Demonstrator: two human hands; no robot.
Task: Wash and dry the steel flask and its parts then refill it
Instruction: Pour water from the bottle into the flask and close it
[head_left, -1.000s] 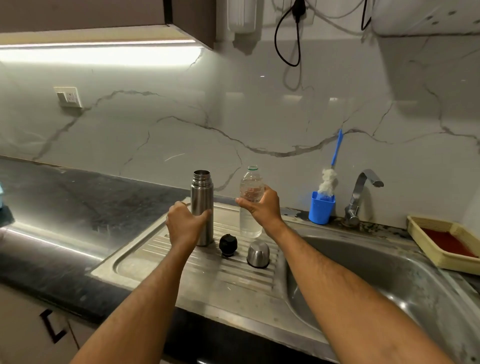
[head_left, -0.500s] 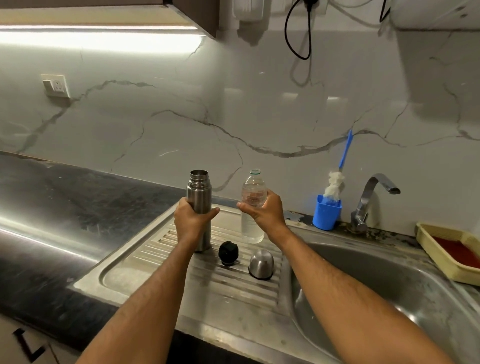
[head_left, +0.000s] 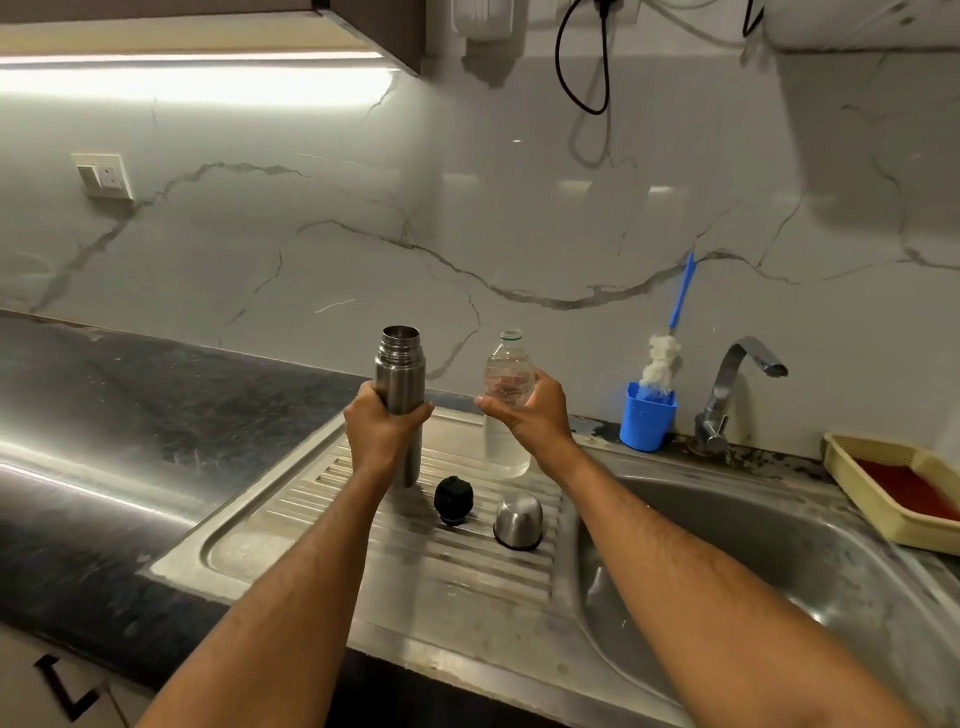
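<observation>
On the ribbed steel drainboard (head_left: 322, 525) beside the sink stand the task's things: one steel flask (head_left: 400, 374), one clear plastic water bottle (head_left: 509, 374), one black stopper (head_left: 453, 500) and one steel cup lid (head_left: 518, 520). Both the flask and the bottle are upright and uncapped. The left hand (head_left: 382, 434) grasps the flask around its middle, with the fingers curled around the body. The right hand (head_left: 530, 415) grasps the bottle in the same way, thumb on the near side. I cannot tell if either one is lifted from the drainboard. The stopper and the cup lid lie apart from each other, in front of the two vessels, between the forearms.

To the right is one sink basin (head_left: 779, 545) with one tap (head_left: 737, 374) behind it. Near the tap stands one blue cup (head_left: 647, 421) that holds one bottle brush (head_left: 670, 338). One yellow tray (head_left: 883, 514) sits at the far right edge. To the left the dark bench (head_left: 130, 415) gives wide open room.
</observation>
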